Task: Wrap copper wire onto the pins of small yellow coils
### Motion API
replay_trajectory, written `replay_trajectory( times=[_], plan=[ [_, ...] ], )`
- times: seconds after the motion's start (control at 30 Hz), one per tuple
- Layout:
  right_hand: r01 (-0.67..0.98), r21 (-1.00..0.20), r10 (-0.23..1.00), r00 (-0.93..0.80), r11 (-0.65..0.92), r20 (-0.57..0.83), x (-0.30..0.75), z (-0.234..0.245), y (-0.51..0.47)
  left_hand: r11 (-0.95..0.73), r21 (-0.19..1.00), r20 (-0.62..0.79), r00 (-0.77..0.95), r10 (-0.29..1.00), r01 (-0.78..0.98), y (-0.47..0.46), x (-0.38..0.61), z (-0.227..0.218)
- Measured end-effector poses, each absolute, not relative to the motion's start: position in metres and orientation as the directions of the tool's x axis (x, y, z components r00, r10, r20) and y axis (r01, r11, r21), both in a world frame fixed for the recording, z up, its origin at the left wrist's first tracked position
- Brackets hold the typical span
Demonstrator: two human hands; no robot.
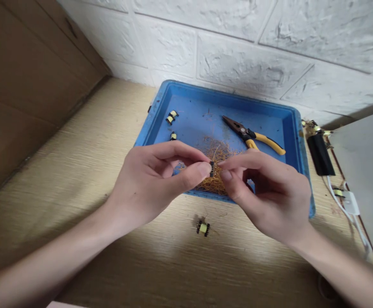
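My left hand (160,175) pinches a small coil transformer (212,168) between thumb and index finger. Only its black end with a row of pins shows; my fingers hide the rest. Just to the right of it, my right hand (266,188) has thumb and index tip drawn close together, and whatever may be between them is too small to make out. Both hands are over the front of a blue tray (180,87), above a tangle of copper-coloured wire scraps (216,186). On the table in front lies another coil transformer (203,227) with yellow tape and black ends.
Long-nose pliers (248,133) with yellow-black handles lie in the tray. More transformers (172,116) rest at its left side. Right of the tray are a black block (321,156), a white cable and a white switch (351,203). A white brick wall (231,60) stands behind, cardboard (22,77) at left.
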State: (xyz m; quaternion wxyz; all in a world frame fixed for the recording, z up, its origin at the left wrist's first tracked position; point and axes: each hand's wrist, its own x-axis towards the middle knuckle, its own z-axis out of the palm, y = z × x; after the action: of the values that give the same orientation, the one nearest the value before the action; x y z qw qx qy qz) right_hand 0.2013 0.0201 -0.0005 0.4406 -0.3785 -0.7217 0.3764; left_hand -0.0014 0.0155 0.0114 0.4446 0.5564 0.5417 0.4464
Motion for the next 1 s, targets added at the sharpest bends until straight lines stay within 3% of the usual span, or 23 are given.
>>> replay_trajectory(
  times=[1.0],
  plan=[
    [0.274, -0.785, 0.804, -0.415, 0.556, 0.425, 0.2021, 0.0015, 0.0229, -0.063, 0.967, 0.050, 0.056, 0.997, 0.249, 0.0158, -0.0020, 0.0124]
  ],
)
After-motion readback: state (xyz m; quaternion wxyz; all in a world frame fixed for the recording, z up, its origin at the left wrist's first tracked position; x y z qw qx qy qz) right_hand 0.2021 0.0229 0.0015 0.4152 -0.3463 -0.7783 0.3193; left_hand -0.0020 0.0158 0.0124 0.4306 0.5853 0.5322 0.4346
